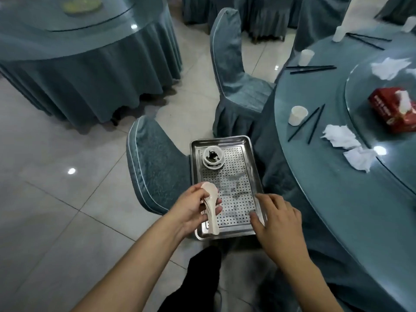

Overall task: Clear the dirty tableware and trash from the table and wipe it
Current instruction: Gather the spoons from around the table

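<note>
A perforated steel tray (238, 144) lies on the seat of a covered chair (155, 167) in front of me. At its far end stands a small stack of white bowls (213, 157) with dark scraps inside. My left hand (191, 210) grips a stack of white ceramic spoons (210, 208) over the tray's near left corner. My right hand (278, 219) rests on the tray's near right rim, fingers relaxed. On the round table (326, 188) to the right lie white cups (297, 115), black chopsticks (311, 123) and crumpled napkins (340, 136).
A red tissue box (392, 109) and more napkins sit on the glass turntable (358, 86). A second covered chair (234, 70) stands beyond the tray. Another clothed round table (85, 52) fills the far left. Tiled floor (56, 199) lies between them.
</note>
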Available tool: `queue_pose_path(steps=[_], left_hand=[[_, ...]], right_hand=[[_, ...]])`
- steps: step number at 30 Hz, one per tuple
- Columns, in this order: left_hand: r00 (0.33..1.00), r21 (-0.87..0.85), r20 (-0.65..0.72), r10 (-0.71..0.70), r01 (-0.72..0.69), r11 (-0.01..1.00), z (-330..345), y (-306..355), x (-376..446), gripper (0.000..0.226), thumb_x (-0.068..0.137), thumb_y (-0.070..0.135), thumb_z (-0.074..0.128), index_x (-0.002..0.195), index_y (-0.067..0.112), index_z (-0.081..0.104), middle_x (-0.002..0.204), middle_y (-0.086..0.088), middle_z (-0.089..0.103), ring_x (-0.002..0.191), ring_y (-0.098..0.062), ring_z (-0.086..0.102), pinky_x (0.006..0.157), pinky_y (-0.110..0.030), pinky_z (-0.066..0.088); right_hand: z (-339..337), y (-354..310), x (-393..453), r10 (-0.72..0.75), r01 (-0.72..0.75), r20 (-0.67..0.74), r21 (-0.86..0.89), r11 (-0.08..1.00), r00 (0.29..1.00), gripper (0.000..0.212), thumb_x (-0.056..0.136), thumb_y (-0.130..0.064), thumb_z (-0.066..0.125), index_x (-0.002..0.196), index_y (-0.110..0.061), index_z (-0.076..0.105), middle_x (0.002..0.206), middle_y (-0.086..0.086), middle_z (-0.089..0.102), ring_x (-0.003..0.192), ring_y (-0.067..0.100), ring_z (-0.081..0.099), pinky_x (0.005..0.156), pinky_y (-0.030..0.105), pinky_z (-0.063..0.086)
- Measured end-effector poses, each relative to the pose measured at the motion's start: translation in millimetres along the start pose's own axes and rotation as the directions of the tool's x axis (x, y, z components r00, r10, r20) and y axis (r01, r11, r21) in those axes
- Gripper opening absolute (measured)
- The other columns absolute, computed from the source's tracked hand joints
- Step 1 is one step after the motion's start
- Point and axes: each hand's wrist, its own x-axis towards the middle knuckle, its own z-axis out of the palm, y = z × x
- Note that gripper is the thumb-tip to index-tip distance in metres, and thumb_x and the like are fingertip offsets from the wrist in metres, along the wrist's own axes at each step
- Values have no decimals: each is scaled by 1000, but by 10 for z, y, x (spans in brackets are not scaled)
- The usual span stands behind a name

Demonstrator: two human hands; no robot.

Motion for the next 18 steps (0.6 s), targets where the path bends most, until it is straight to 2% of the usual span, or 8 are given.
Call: queue_pose_path(steps=[4, 7, 9, 12, 15, 18], left_hand=[[996, 21, -68, -48, 50, 999, 173, 211, 743, 35, 98, -5, 42, 129, -8, 58, 113, -23, 71, 78, -26, 72, 60, -36, 63], [987, 15, -139, -82, 85, 996, 245, 354, 1343, 32, 101, -1, 48, 132, 4, 51, 114, -24, 71, 77, -28, 73, 65, -42, 63], [979, 48, -187, -85, 95, 994, 293, 450, 1725, 31, 101, 2, 54, 129, 11, 52, 117, -27, 66, 71, -30, 70, 61, -41, 61], [958, 68, -274, -80, 102, 992, 393, 546, 2328, 30, 99, 3, 58, 128, 12, 55, 102, -23, 66, 55, -27, 65, 49, -34, 59], [935, 58, -344, -84, 110, 992, 486, 596, 2940, 22, 100, -2, 51, 118, 10, 54, 86, -18, 64, 50, -25, 63, 45, -32, 57], [926, 160, -376, -24, 91, 983, 487, 535, 3697, 22, 98, -8, 48, 110, 10, 52, 91, -16, 65, 52, -23, 67, 49, -29, 59]], right_hand=[[121, 143, 633, 9, -8, 82, -16, 1000, 997, 44, 91, -41, 61, 134, -32, 55, 127, -6, 55, 113, 19, 55, 98, 44, 39], [279, 245, 1128, 27, -26, 148, -15, 1000, 989, 45, 90, -37, 65, 133, -29, 56, 127, -4, 57, 111, 22, 57, 96, 47, 42], [436, 305, 1460, 42, -40, 207, -13, 999, 978, 45, 90, -38, 65, 134, -31, 55, 130, -4, 55, 114, 22, 56, 99, 48, 41], [731, 420, 1891, 36, -39, 288, 7, 999, 957, 46, 90, -40, 63, 135, -34, 53, 131, -4, 53, 117, 23, 54, 101, 48, 39], [1045, 583, 2252, 55, -69, 348, 27, 997, 936, 47, 90, -42, 63, 135, -36, 51, 131, -6, 52, 118, 20, 54, 101, 46, 39], [1446, 749, 2548, 53, -88, 374, 77, 993, 926, 47, 87, -43, 64, 132, -38, 53, 126, -11, 53, 114, 17, 57, 96, 46, 43]])
